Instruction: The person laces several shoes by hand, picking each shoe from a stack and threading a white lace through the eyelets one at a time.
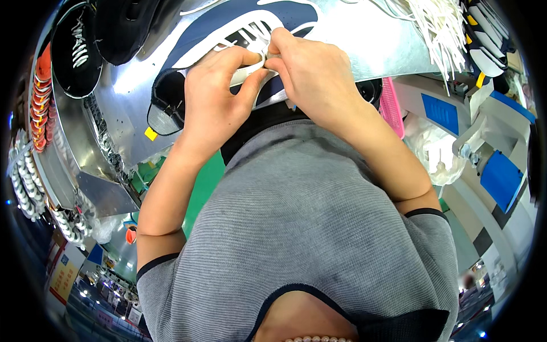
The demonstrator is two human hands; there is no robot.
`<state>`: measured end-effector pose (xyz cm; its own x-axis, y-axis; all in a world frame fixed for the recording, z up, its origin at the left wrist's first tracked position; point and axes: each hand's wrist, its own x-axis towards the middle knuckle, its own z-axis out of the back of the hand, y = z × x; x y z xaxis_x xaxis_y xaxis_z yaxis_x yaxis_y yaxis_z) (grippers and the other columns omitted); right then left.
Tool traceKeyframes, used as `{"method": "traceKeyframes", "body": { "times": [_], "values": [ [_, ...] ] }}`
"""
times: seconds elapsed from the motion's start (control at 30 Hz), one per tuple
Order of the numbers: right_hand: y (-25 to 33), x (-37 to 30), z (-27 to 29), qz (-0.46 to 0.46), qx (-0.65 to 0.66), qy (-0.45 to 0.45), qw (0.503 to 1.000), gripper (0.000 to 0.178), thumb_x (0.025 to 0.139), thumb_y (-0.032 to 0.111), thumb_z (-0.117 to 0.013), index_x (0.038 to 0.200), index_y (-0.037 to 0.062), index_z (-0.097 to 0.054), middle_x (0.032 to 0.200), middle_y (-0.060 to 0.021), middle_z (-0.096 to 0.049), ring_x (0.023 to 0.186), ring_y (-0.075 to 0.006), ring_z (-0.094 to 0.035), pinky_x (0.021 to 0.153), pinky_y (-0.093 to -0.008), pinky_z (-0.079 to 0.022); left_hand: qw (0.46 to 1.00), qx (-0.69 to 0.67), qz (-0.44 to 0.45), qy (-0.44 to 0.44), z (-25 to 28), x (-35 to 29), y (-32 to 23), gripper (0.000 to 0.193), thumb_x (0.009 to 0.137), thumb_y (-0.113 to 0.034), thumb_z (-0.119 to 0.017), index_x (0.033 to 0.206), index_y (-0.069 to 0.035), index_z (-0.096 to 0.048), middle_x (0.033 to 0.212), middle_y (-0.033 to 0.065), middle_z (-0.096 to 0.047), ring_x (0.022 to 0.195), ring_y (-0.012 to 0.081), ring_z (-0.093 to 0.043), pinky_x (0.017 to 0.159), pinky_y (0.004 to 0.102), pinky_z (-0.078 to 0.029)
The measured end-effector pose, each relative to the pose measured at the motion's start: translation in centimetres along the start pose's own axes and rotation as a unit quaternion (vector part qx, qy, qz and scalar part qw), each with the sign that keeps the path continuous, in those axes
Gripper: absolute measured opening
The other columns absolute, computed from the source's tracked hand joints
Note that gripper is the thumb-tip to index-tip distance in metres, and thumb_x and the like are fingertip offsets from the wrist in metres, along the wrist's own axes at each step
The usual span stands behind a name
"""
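Shiny metal desk [379,51], a navy shoe [208,37] set under the fingers [242,56].
White lace [261,61] is pinched by left hand [216,85] and right hand [316,74] (fingertips nearly meeting); black shoes [77,57] are placed left of the fingers, loose white laces [440,28] heaped to their right.

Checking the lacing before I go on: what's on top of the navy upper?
White lace crosses the navy upper. The left hand and right hand meet over it, pinching lace. The parts beneath the hands are covered and cannot be seen.
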<state>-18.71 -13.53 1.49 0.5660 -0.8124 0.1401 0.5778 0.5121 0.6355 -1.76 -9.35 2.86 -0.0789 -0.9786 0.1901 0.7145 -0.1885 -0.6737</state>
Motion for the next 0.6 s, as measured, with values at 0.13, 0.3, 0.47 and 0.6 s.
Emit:
{"method": "traceKeyframes", "body": {
  "times": [0.13, 0.3, 0.47, 0.6],
  "values": [
    [0.1, -0.3, -0.1, -0.098, 0.069, 0.011, 0.993, 0.02, 0.09, 0.014, -0.064, 0.094, -0.0003, -0.051, 0.076, -0.0158, -0.068, 0.071, -0.0348, -0.068, 0.061, -0.0437, -0.052, 0.993, 0.083, -0.076, -0.046, -0.3, -0.3, -0.2, 0.019, 0.074, -0.004, -0.077, 0.089, -0.004, -0.066, 0.079, 0.0089, -0.066, 0.072, 0.028, -0.062, 0.063, 0.0376, -0.049],
    [-0.5, -3.3, 7.1, -0.141, 0.116, 0.013, 0.983, 0.02, 0.091, 0.011, -0.067, 0.109, 0.0047, -0.061, 0.08, -0.006, -0.07, 0.067, -0.0186, -0.069, 0.058, -0.0309, -0.05, 0.969, 0.188, -0.129, -0.097, 1.0, -0.8, 1.1, 0.014, 0.075, -0.004, -0.073, 0.087, -0.007, -0.067, 0.074, 0.0045, -0.06, 0.077, 0.0233, -0.061, 0.063, 0.0348, -0.047],
    [1.1, 2.9, 5.1, 0.095, 0.193, 0.032, 0.976, 0.013, 0.086, 0.003, -0.063, 0.099, 0.0044, -0.063, 0.072, -0.0048, -0.067, 0.057, -0.0209, -0.066, 0.05, -0.0318, -0.049, 0.958, 0.183, -0.201, -0.093, 0.9, -1.0, 0.0, 0.022, 0.072, 0.0, -0.075, 0.093, -0.004, -0.068, 0.075, 0.007, -0.06, 0.077, 0.026, -0.061, 0.063, 0.0349, -0.048],
    [0.8, 3.5, 2.4, 0.15, -0.079, 0.012, 0.985, 0.008, 0.081, 0.009, -0.065, 0.085, 0.0053, -0.058, 0.067, -0.009, -0.065, 0.062, -0.0296, -0.067, 0.051, -0.0382, -0.051, 0.946, 0.223, -0.208, -0.108, 0.9, -1.9, 0.8, 0.02, 0.069, -0.008, -0.069, 0.089, -0.006, -0.07, 0.075, 0.0029, -0.058, 0.079, 0.0193, -0.062, 0.061, 0.0305, -0.046]
  ]
}}
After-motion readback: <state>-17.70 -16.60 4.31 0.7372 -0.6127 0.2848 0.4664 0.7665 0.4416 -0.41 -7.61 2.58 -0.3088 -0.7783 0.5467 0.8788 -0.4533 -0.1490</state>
